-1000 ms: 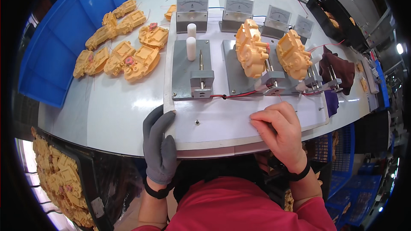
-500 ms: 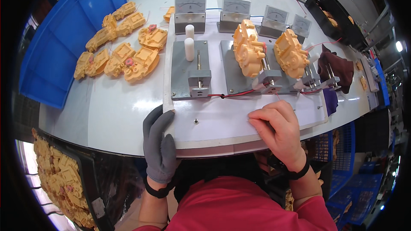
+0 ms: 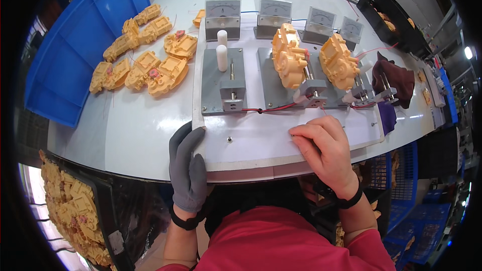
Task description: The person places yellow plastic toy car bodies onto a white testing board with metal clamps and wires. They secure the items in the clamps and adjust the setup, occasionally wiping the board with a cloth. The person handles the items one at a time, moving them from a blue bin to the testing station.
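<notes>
Your left hand (image 3: 187, 170), in a grey glove, rests on the near left corner of the white board (image 3: 261, 140). Its grip is closed loosely over the board's edge, with the thumb on top and the fingers along the side. Your right hand (image 3: 324, 148) is bare and lies on the near right part of the same board. Its fingers are curled down with the tips touching the board; the grip looks half clenched, but I cannot tell if something small is under the fingers.

The white board lies on the pale tabletop (image 3: 125, 130), at its near edge, just in front of you. On the board stand grey metal fixtures. The left fixture (image 3: 223, 80) carries two white pegs (image 3: 221, 50) that stand upright, and it holds no part. The middle fixture (image 3: 281, 78) carries a yellow plastic part (image 3: 288, 55), and another yellow part (image 3: 339, 62) sits on the fixture to the right of it. A red and black wire (image 3: 266, 109) runs along the near side of the fixtures, just beyond your right hand.

At the far edge of the board stands a row of four grey meters (image 3: 273, 15). To the left of the board, a group of loose yellow parts (image 3: 145, 62) lies on the tabletop, and further left is a blue bin (image 3: 70, 45). A dark red cloth (image 3: 394, 78) lies at the right end of the board. Under the tabletop at the near left, a black tray (image 3: 75, 211) holds many more yellow parts.
</notes>
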Demonstrator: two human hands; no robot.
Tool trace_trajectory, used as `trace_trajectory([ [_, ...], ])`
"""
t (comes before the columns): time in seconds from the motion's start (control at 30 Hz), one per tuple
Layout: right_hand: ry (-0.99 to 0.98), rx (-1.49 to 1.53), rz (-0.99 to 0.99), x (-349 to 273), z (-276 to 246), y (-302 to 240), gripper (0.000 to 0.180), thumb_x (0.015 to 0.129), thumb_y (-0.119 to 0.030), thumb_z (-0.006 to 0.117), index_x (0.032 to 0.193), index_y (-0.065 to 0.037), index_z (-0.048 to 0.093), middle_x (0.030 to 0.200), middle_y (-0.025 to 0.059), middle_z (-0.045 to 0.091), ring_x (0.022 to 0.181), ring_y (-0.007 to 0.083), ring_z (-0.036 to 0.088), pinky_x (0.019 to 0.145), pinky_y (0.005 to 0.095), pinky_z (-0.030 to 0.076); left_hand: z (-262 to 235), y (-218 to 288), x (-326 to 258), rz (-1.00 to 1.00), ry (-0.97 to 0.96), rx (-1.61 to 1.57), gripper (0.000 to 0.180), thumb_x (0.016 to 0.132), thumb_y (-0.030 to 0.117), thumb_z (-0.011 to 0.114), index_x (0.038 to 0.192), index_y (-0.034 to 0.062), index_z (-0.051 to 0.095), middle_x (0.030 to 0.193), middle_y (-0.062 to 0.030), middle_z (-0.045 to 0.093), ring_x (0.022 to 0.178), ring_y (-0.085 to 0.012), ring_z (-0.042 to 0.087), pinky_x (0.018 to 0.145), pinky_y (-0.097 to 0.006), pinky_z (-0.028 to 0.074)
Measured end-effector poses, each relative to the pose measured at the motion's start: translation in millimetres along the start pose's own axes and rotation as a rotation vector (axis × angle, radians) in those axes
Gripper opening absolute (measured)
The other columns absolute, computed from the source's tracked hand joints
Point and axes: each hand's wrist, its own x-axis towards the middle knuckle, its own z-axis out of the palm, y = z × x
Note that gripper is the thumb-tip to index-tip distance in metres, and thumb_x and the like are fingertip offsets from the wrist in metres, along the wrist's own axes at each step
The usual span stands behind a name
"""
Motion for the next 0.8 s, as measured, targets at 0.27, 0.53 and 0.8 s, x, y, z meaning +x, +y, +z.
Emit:
trace_trajectory([
  [0.27,0.014,0.01,-0.007,0.3,-1.4,-0.5,0.011,0.083,-0.008,0.074,0.093,-0.008,0.069,0.086,0.0041,0.062,0.081,0.0242,0.059,0.074,0.0357,0.044,1.4,-0.9,-0.9,-0.013,0.017,0.012,0.044,0.095,0.018,0.042,0.13,-0.0041,0.056,0.137,-0.025,0.05,0.127,-0.0358,0.05,0.11,-0.043,0.036],
  [0.53,0.028,0.042,0.028,0.9,1.5,0.8,0.006,0.086,-0.011,0.072,0.09,-0.009,0.067,0.083,0.0039,0.059,0.082,0.0248,0.059,0.074,0.0368,0.044,4.6,1.1,-1.3,-0.014,0.047,0.011,0.042,0.099,0.019,0.04,0.129,-0.0049,0.057,0.135,-0.0228,0.052,0.128,-0.0341,0.049,0.111,-0.042,0.036],
  [0.8,0.079,0.064,0.021,-1.4,2.9,1.9,0.006,0.088,-0.01,0.069,0.09,-0.005,0.067,0.083,0.0075,0.061,0.079,0.0285,0.059,0.074,0.038,0.045,5.8,-2.0,-4.3,-0.036,0.057,0.012,0.045,0.102,0.025,0.039,0.13,-0.0044,0.056,0.135,-0.0205,0.053,0.13,-0.0326,0.048,0.112,-0.041,0.033],
])
